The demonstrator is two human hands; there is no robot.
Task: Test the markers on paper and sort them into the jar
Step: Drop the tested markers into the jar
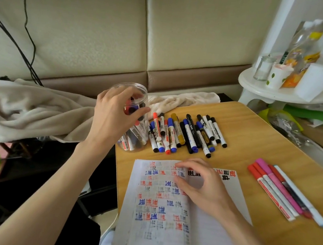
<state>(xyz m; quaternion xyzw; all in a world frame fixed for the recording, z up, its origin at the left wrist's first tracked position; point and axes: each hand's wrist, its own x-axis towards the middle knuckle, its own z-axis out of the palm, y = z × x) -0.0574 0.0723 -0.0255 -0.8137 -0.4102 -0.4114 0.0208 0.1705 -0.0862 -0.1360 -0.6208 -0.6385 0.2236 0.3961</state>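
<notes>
Left hand (115, 115) grips the clear plastic jar (134, 137) round its upper wall. The jar sits tilted at the far-left corner of the wooden counter (255, 137), with several markers inside. Right hand (203, 185) holds nothing, its arched fingertips resting on the test paper (157, 222), which is dense with blue, red and black marks. A row of whiteboard markers (185, 133) lies just right of the jar; thinner pens (277, 190) lie well apart. Judgement: jar being positioned. Keep mouth uppermost, set it upright beside the row, paper pinned flat
</notes>
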